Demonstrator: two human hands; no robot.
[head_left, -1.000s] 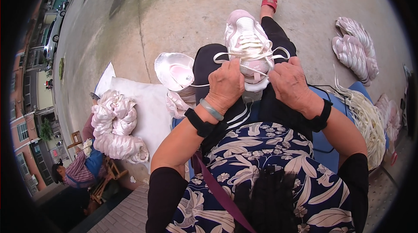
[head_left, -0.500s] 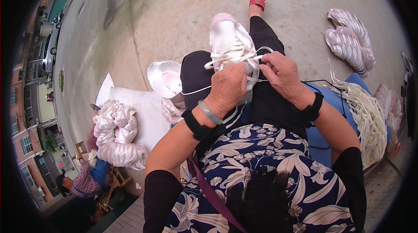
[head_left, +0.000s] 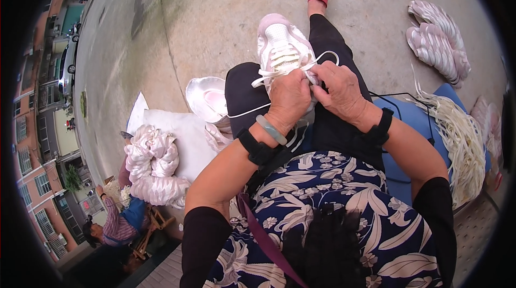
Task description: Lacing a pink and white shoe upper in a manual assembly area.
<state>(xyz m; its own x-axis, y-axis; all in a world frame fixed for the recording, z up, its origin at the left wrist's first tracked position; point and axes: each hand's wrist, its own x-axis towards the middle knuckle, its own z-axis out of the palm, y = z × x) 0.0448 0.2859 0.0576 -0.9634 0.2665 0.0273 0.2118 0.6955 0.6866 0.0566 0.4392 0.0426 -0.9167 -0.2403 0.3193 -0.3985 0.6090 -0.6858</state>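
A white and pale pink shoe upper (head_left: 275,32) rests between my knees, its toe pointing away from me. White lace runs zigzag across its front, and loose lace loops (head_left: 328,55) stick out on both sides. My left hand (head_left: 289,97) is closed at the upper's throat, pinching the shoelace, with a strand trailing left from it. Close against it, my right hand (head_left: 339,91) pinches the lace at the right eyelet edge, thumb and fingertips together. The exact hold of the fingertips is partly hidden by the hands.
More shoe uppers (head_left: 207,97) lie left of my knee beside a white sheet (head_left: 185,137). Bundled uppers (head_left: 153,153) stand there; another stack (head_left: 438,43) is at far right. Many laces (head_left: 457,143) hang over a blue surface (head_left: 416,121). A seated person (head_left: 118,221) works at lower left.
Both hands have drawn closer together over the upper. My right hand has moved inward to its edge, and the laces crossing the front now lie flatter and more exposed.
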